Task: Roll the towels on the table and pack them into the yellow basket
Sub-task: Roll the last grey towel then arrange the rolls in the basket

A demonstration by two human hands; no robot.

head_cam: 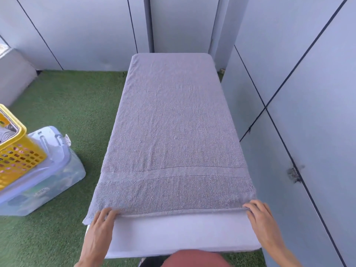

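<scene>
A grey towel [173, 128] lies spread flat along the white table [183, 234], covering nearly all of it. Its near hem runs across the table's near end. My left hand [103, 222] pinches that hem at the left corner. My right hand [258, 212] pinches it at the right corner. The yellow basket [21, 151] stands at the far left, cut off by the frame edge, with rolled towels partly visible inside.
The basket sits on a clear plastic lidded box [48, 174] on green artificial grass [77, 105]. Grey wall panels [308, 112] stand close along the table's right side and behind its far end.
</scene>
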